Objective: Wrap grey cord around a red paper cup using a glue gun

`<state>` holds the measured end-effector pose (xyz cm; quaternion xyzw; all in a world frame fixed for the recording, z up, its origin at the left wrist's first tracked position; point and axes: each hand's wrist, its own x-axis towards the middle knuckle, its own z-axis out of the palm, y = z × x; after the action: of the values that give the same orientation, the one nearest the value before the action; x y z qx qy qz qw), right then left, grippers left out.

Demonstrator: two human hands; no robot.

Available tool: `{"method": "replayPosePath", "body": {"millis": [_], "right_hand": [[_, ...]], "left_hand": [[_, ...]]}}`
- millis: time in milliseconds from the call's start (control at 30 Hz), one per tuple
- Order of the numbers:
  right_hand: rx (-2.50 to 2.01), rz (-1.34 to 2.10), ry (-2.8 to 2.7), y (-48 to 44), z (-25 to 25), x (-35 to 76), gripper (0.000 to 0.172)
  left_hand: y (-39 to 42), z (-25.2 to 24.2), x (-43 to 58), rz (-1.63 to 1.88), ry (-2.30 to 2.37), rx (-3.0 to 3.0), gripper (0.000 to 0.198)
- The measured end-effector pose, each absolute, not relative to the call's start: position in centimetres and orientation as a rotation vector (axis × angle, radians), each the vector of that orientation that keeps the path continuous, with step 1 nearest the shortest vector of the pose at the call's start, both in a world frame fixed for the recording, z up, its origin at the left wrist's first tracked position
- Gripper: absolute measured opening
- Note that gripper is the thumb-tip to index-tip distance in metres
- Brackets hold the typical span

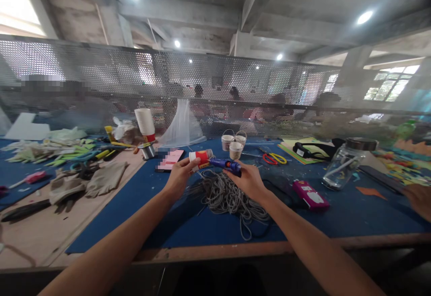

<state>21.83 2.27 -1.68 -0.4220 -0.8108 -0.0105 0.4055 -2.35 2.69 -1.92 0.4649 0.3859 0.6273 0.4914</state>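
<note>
Paper cup (203,156), red and white, hangs tilted over a heap of grey cord (224,197) on the worktop (131,197), pinched lightly by the left grip (182,172) as the right grip (248,179) closes around a blue glue gun (220,163) pointed toward it; whether the two touch is unclear. Light and thin-walled by its look, the cup probably dents under a hard squeeze, favouring fingertips near its stiffer ends, while the gun appears rigid, heavier, best held by its handle

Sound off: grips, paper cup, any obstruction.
Left grip: closed on red-and-white paper cup. Right grip: closed on blue glue gun. Cup sideways, gun beside it. Gray cord heaped below, apparently not blocking.
</note>
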Motion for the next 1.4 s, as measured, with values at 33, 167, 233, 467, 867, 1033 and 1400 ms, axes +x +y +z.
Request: {"method": "replayPosePath", "body": {"millis": [33, 167, 233, 467, 867, 1033, 1400], "right_hand": [[-1.072, -0.038, -2.042, 2.3, -1.69, 21.83, 0.029], [-1.067, -0.049, -2.044, 2.37, -1.69, 21.86, 0.028], [-1.074, -0.046, -2.053, 2.36, -1.65, 21.87, 0.028], [-1.108, -0.079, -2.054, 2.54, -1.76, 21.93, 0.028], [-1.09, -0.065, -2.059, 2.49, -1.79, 21.94, 0.028], [-1.078, -0.084, -2.052, 2.42, -1.7, 21.91, 0.028], [-1.105, -0.149, -2.047, 2.66, -1.9, 21.94, 0.031]], "left_hand": [[2.67, -1.9, -2.38, 1.522, 0.93, 1.129, 0.041], [2.45, -1.69, -2.46, 1.527, 0.914, 1.135, 0.039], [2.39, -1.62, -2.49, 1.522, 0.92, 1.124, 0.04], [2.47, -1.77, -2.58, 1.544, 0.978, 1.074, 0.044], [2.26, -1.54, -2.4, 1.528, 0.971, 1.111, 0.04], [2.19, -1.55, -2.31, 1.521, 0.97, 1.135, 0.041], [2.46, -1.8, -2.37, 1.524, 0.967, 1.161, 0.041]]}}
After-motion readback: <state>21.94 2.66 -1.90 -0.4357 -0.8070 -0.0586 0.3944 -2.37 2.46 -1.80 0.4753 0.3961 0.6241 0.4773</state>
